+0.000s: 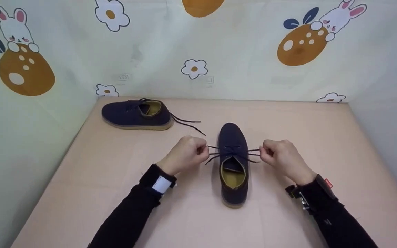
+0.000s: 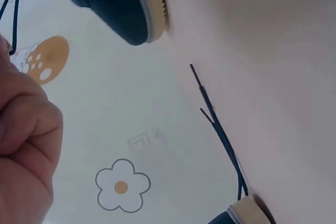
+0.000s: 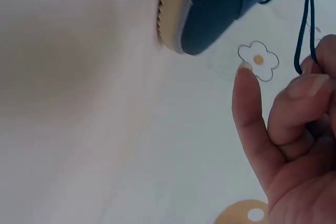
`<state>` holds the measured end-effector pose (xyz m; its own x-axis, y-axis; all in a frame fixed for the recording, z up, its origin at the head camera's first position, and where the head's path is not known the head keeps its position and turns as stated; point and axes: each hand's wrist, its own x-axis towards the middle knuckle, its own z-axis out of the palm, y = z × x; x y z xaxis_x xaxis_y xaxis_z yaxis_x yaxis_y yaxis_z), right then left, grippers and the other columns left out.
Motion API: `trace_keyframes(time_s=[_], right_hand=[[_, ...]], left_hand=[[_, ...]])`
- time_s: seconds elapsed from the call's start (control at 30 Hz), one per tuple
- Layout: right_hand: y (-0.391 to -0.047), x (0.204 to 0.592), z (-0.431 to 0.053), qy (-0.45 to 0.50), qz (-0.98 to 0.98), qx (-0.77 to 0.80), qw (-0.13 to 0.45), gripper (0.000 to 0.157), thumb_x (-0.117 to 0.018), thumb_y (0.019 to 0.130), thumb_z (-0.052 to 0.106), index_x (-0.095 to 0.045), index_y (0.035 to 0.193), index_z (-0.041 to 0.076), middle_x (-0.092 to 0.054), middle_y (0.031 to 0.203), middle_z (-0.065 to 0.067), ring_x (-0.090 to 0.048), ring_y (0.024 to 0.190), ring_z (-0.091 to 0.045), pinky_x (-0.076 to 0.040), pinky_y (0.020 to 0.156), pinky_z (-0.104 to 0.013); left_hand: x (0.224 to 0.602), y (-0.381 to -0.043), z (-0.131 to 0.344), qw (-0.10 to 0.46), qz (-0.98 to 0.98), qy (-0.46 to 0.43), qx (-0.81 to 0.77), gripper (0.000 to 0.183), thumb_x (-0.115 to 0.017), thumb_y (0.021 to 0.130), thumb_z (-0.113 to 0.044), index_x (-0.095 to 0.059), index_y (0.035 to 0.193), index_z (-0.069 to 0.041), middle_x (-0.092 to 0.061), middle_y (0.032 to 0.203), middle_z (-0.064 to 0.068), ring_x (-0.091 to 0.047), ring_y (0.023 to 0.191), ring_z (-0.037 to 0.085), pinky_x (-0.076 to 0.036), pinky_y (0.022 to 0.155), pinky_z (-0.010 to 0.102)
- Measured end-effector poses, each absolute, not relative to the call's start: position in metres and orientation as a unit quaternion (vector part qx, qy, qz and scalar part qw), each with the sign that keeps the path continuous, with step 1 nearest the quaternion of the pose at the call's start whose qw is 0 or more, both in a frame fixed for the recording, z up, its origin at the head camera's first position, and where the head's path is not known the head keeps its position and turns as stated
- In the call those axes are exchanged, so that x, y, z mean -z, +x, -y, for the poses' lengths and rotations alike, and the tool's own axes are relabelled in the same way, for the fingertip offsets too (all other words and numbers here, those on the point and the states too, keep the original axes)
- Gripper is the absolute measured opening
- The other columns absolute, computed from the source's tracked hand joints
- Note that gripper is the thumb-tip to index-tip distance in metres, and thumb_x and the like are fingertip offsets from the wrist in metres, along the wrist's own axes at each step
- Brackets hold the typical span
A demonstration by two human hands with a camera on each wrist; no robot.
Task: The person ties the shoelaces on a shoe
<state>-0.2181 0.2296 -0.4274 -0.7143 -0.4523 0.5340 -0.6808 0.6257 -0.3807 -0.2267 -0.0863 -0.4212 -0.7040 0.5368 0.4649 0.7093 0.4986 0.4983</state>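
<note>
A dark navy shoe (image 1: 232, 137) stands upright in the middle of the table, toe pointing away, its yellow insole showing. On its left side my left hand (image 1: 189, 153) pinches a loop of the shoelace (image 1: 213, 153), fingers curled. Opposite, my right hand (image 1: 283, 157) pinches the other loop between thumb and fingers. Both loops run taut from the knot over the shoe's tongue, and a loose lace end hangs on each side. In the right wrist view the loop (image 3: 303, 30) reaches the fingertips, with one finger (image 3: 247, 103) sticking out. The left wrist view cuts off the left fingertips.
A second navy shoe (image 1: 136, 115) lies at the back left, toe to the left, its untied laces (image 1: 188, 124) trailing right across the table (image 1: 305, 124). Behind the table and at its sides hangs a pale printed cloth (image 1: 240, 44).
</note>
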Motion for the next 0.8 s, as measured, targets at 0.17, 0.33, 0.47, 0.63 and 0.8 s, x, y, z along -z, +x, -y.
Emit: trace_keyframes(time_s=[0.17, 0.33, 0.47, 0.63, 0.8], right_hand=[[-0.209, 0.445, -0.230, 0.296, 0.887, -0.303, 0.183, 0.034, -0.065, 0.076, -0.010, -0.052, 0.064, 0.019, -0.041, 0.057, 0.019, -0.038, 0.049, 0.001, -0.030, 0.043, -0.018], [-0.207, 0.448, -0.227, 0.264, 0.900, -0.308, 0.163, 0.033, -0.064, 0.078, -0.008, -0.053, 0.065, 0.020, -0.043, 0.057, 0.018, -0.039, 0.049, -0.001, -0.031, 0.045, -0.022], [-0.204, 0.441, -0.229, 0.256, 0.901, -0.308, 0.167, 0.034, -0.063, 0.080, -0.008, -0.051, 0.064, 0.020, -0.042, 0.057, 0.018, -0.039, 0.050, -0.001, -0.031, 0.046, -0.019], [-0.206, 0.425, -0.232, 0.249, 0.895, -0.311, 0.200, 0.035, -0.066, 0.090, 0.001, -0.051, 0.064, 0.018, -0.041, 0.056, 0.016, -0.037, 0.049, -0.003, -0.029, 0.046, -0.019], [-0.201, 0.409, -0.231, 0.223, 0.914, -0.288, 0.178, 0.037, -0.065, 0.098, 0.025, -0.056, 0.062, 0.022, -0.040, 0.053, 0.017, -0.038, 0.047, -0.006, -0.031, 0.047, -0.025]], left_hand=[[0.436, -0.215, 0.083, 0.148, 0.868, -0.321, 0.349, 0.027, -0.060, 0.081, 0.002, -0.051, 0.060, -0.012, -0.044, 0.058, -0.011, -0.041, 0.054, 0.005, -0.037, 0.051, 0.023], [0.438, -0.209, 0.083, 0.134, 0.878, -0.281, 0.363, 0.024, -0.060, 0.081, 0.001, -0.054, 0.062, -0.012, -0.046, 0.058, -0.011, -0.044, 0.055, 0.006, -0.038, 0.052, 0.024], [0.433, -0.207, 0.082, 0.125, 0.884, -0.263, 0.367, 0.027, -0.061, 0.084, -0.003, -0.053, 0.061, -0.015, -0.045, 0.057, -0.013, -0.044, 0.054, 0.005, -0.038, 0.053, 0.024], [0.422, -0.206, 0.084, 0.096, 0.895, -0.243, 0.361, 0.044, -0.060, 0.094, -0.018, -0.044, 0.053, -0.016, -0.036, 0.051, -0.014, -0.037, 0.048, 0.005, -0.032, 0.050, 0.025], [0.408, -0.197, 0.084, -0.021, 0.907, -0.243, 0.343, 0.064, -0.053, 0.100, -0.049, -0.057, 0.047, -0.013, -0.042, 0.040, -0.015, -0.039, 0.041, 0.007, -0.032, 0.047, 0.027]])
